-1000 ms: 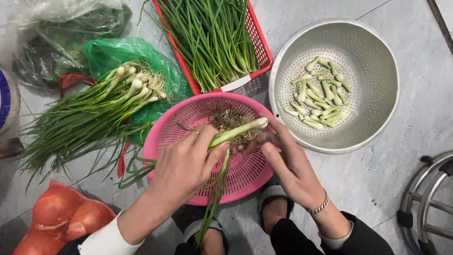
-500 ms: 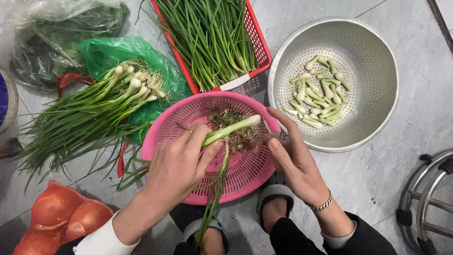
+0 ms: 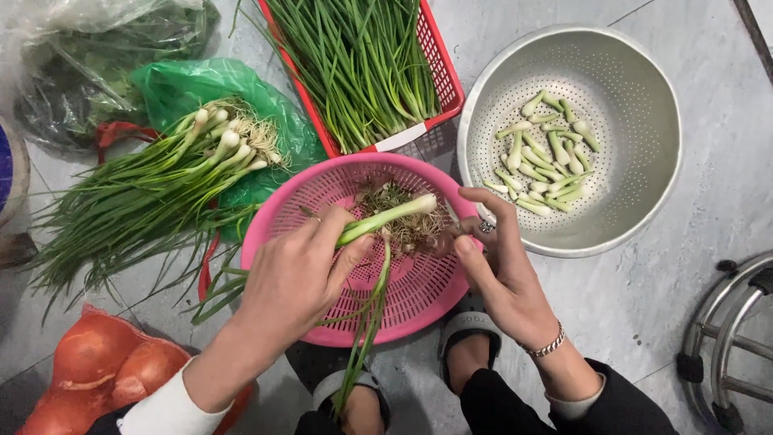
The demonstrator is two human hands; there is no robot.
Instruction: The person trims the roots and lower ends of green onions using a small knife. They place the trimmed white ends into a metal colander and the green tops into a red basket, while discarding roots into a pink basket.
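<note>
Two bare hands work over a pink plastic colander [image 3: 419, 298] that sits on the grey floor. The left hand [image 3: 302, 278] is closed around a single green onion [image 3: 386, 217], thumb and fingers clamped on its pale stalk; the white bulb end points toward the other hand, and the green leaves trail down past the colander's near rim. The right hand [image 3: 495, 270] has its fingertips pinched together just beside the bulb end, though what they grip is too small to tell. Root trimmings [image 3: 403, 217] lie in the colander beneath the onion. To the right stands a perforated steel bowl [image 3: 636, 105] with cleaned white onion pieces [image 3: 543, 157] inside. Above the colander, a red basket [image 3: 439, 76] is filled with green leaves. To the left, a bunch of untrimmed green onions [image 3: 153, 197] rests on a green plastic bag [image 3: 189, 84]. Near the left forearm lies a red net of onions [image 3: 105, 366].
</note>
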